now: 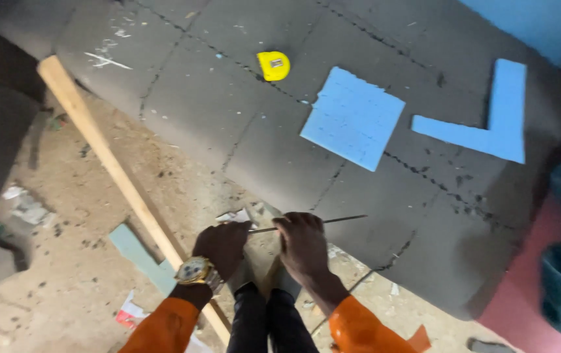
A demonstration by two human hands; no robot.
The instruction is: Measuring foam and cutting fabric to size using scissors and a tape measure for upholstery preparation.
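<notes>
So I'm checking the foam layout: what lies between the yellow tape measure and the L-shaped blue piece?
In the head view, a square blue foam piece lies between the tape measure and the L-shaped piece.

Ahead: bare grey foam slab (pixel 280 150) between your hands and blue square (pixel 352 117).
Left: wooden batten (pixel 107 153) blocks floor.

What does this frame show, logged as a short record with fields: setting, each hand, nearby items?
setting: grey foam slab lying over a dusty floor
left hand: closed on one end of a thin dark blade, watch on the wrist
right hand: gripping the same blade further along
on the slab: yellow tape measure, blue foam square, blue L-shaped foam piece
beside the slab: long wooden batten
</notes>
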